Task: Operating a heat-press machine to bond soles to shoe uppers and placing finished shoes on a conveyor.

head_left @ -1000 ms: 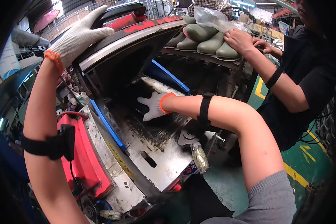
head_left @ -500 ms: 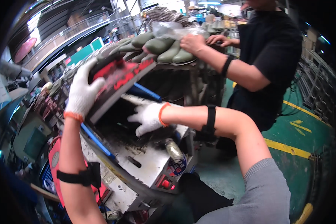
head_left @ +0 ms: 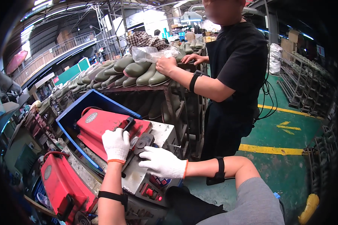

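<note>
Student: What appears here, largest first?

Tutor: At 11 o'clock, a rack (head_left: 170, 103) of green boots (head_left: 137, 70). Toward 9 o'clock, a blue bin (head_left: 79, 105); its walls flank the red cover (head_left: 99, 125). At 6 o'clock, the gloved right hand (head_left: 162, 163), grip apart, near a dark wheel (head_left: 142, 143). At 8 o'clock, the gloved left hand (head_left: 116, 145) rests on the cover beside its black handle (head_left: 129, 123); whether its grip is closed cannot be told.

Student: What could go wrong?

Tutor: Should the cover shift under the left hand, fingers near its edge might be pinched; a loose knit glove might snag on the wheel.

Student: And the containers?

Tutor: The blue bin surrounds the cover's far part. At 11 o'clock, a clear bag (head_left: 144, 55) lies over the boots, contents unclear.
</note>
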Demonstrator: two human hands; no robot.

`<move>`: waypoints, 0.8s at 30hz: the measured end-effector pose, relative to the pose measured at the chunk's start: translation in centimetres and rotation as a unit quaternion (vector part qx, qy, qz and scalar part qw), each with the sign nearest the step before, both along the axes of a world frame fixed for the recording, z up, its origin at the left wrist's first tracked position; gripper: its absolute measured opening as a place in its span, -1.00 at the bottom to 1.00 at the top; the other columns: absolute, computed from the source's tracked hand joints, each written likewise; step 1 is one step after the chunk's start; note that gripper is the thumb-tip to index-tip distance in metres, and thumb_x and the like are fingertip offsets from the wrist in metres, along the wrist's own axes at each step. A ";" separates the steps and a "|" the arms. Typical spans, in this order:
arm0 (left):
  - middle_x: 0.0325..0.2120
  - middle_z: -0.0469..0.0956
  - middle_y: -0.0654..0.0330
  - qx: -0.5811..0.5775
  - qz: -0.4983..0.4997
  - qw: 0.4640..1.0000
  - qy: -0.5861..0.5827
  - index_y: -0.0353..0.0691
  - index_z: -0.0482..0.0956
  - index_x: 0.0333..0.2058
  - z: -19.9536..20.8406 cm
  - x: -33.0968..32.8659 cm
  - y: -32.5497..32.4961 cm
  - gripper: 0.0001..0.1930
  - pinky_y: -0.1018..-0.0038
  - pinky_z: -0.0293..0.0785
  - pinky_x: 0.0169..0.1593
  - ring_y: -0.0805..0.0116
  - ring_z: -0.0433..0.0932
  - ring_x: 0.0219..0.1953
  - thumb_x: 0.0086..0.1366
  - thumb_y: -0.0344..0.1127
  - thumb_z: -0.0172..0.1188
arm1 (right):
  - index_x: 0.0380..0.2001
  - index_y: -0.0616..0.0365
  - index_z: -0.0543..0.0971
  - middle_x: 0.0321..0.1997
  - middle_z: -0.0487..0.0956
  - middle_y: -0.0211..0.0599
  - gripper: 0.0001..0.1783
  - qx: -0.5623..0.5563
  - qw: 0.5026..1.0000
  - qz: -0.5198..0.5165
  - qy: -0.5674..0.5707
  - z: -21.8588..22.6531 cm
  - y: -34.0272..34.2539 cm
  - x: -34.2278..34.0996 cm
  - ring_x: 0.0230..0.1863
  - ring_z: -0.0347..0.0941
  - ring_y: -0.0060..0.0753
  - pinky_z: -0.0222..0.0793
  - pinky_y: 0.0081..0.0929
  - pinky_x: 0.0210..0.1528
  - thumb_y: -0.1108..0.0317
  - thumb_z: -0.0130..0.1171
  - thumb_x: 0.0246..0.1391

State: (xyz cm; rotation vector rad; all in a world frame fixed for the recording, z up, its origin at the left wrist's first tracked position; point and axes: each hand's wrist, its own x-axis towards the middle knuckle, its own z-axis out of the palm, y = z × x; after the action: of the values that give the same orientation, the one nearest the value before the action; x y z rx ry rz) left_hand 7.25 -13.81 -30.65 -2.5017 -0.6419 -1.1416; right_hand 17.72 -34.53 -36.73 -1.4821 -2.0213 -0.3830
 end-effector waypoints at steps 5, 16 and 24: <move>-0.56 0.58 -0.06 0.003 -0.005 1.000 -0.018 -0.22 0.64 -0.47 -1.2 0.5 0.1 -0.73 0.02 0.45 -0.15 -0.10 0.56 -0.36 0.32 -0.15 0.29 | 0.03 0.05 0.67 0.16 0.63 -0.14 -0.65 0.115 0.993 0.008 0.003 -1.0 -0.4 3.3 0.16 0.61 -0.04 0.58 -0.15 0.12 0.24 0.34 0.19; -0.57 0.61 -0.03 -0.019 0.015 1.000 -0.012 -0.18 0.63 -0.45 -1.7 0.6 0.2 -0.75 0.02 0.42 -0.06 -0.11 0.58 -0.32 0.32 -0.14 0.30 | 0.21 0.11 0.61 0.01 0.69 -0.05 -0.51 0.133 0.970 -0.184 0.083 1.6 7.1 9.7 0.09 0.61 0.08 0.51 -0.06 0.20 0.21 0.23 0.24; -0.05 0.62 -0.14 -0.112 -0.053 0.991 0.053 -0.28 0.53 0.13 -0.6 -2.4 -2.3 -0.44 -0.01 0.30 0.39 -0.18 0.56 0.08 0.22 -0.11 0.34 | 0.41 -0.08 0.41 0.16 0.62 0.08 -0.33 -0.060 0.965 -0.169 0.189 4.1 9.8 5.9 0.15 0.59 0.19 0.52 0.01 0.22 0.04 0.21 0.28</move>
State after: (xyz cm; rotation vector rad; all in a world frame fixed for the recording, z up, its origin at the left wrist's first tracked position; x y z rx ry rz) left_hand 4.88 -16.09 -31.30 -2.7953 -0.6465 -1.0117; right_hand 23.60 -24.74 -32.65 -1.8238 -1.5182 -0.0974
